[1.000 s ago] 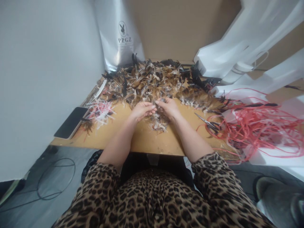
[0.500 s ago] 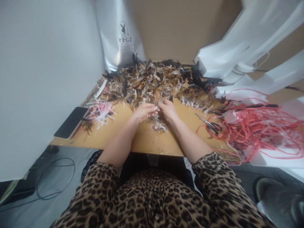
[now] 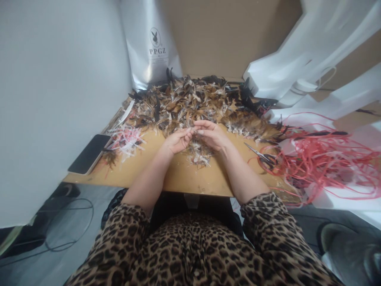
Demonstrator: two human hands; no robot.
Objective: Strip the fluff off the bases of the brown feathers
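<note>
Feathers lie loose along the far edge of the desk; being light, they could scatter if a wrist brushes them. Slippage of the small tuft is the likelier fault, since only the thumb and forefinger of the left hand appear to pinch it. It sits at those tips, about midway between the desk's side edges. The right hand's fingers stand parted just beside it, contact unclear.

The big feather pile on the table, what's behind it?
Behind the feather pile I can see a silver bag, towards the left, and a brown panel. Feathers cover part of the bag's bottom edge; anything lying low behind them can't be seen.
</note>
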